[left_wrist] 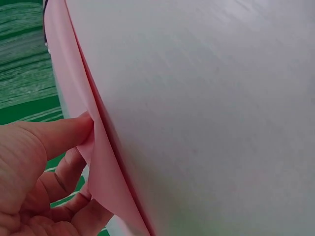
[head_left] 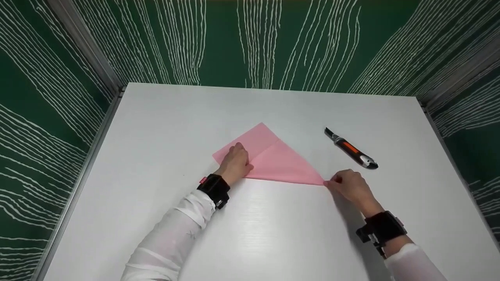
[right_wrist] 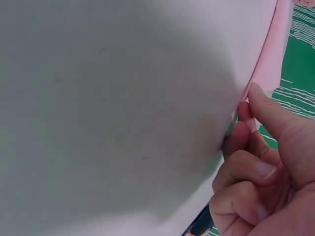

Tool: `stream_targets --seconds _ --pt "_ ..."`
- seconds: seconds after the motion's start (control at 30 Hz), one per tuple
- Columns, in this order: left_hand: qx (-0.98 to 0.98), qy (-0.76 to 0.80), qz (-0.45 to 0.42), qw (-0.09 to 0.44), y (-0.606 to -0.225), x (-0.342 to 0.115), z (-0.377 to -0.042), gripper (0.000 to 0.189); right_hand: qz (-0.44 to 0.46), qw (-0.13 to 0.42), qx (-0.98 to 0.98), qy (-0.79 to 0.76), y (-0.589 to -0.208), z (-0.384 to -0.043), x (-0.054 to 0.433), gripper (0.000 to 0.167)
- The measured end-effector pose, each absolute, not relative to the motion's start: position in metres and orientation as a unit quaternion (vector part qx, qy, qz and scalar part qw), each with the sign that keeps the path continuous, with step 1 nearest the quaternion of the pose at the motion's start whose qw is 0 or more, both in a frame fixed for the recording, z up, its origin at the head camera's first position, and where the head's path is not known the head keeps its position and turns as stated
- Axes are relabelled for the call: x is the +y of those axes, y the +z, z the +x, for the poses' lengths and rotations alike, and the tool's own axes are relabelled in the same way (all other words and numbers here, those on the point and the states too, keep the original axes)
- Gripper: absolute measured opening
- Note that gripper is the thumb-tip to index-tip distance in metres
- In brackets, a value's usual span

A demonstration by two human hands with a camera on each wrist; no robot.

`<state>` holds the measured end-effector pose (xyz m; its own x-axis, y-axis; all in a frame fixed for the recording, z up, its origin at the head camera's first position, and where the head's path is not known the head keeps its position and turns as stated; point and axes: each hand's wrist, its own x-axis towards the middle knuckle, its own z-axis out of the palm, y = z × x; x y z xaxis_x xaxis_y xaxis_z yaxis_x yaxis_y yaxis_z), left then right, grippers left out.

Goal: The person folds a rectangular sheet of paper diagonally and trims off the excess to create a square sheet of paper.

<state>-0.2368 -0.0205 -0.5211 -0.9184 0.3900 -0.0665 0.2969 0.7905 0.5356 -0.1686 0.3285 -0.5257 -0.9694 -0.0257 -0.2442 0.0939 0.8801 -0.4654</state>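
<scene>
Pink paper [head_left: 283, 164] there, middle of the frame on the table [head_left: 168, 121], its long near edge running almost level between the hands! The right hand [head_left: 352, 187] has thumb and finger pinched on the right-hand corner, the paper stretching leftward from them; the left hand [head_left: 236, 160], nearer the paper's middle, grips by that same edge.

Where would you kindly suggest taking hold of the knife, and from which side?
I'd grip the knife by its thick handle, around the orange strip, coming from the near right: it lies on the table with its narrow tip pointing far left.
</scene>
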Motion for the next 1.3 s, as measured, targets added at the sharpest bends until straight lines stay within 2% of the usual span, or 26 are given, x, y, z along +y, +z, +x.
stream_targets --seconds 0.4,0.5,0.63,0.73,0.8,1.0,1.3 --pt "0.937 0.279 0.186 0.095 -0.520 -0.023 -0.239 0.021 -0.009 0.090 0.958 -0.270 -0.528 -0.165 0.325 0.019" --pt "0.937 0.279 0.185 0.094 -0.520 -0.023 -0.239 0.022 -0.059 0.030 0.962 -0.264 -0.533 -0.163 0.322 0.023" --pt "0.937 0.281 0.182 0.096 -0.519 -0.023 -0.239 0.022 -0.211 -0.106 0.953 -0.192 -0.542 -0.160 0.314 0.056" --pt "0.937 0.284 0.179 0.097 -0.519 -0.023 -0.239 0.021 -0.309 -0.167 0.931 -0.103 -0.547 -0.159 0.306 0.067" --pt "0.936 0.287 0.179 0.096 -0.520 -0.024 -0.239 0.021 -0.340 -0.171 0.923 -0.057 -0.548 -0.157 0.302 0.062" --pt "0.935 0.290 0.184 0.093 -0.521 -0.024 -0.239 0.021 -0.368 -0.131 0.920 0.032 -0.542 -0.150 0.291 0.051" --pt "0.934 0.292 0.179 0.104 -0.520 -0.025 -0.240 0.020 -0.331 -0.161 0.929 0.035 -0.547 -0.141 0.278 0.056"
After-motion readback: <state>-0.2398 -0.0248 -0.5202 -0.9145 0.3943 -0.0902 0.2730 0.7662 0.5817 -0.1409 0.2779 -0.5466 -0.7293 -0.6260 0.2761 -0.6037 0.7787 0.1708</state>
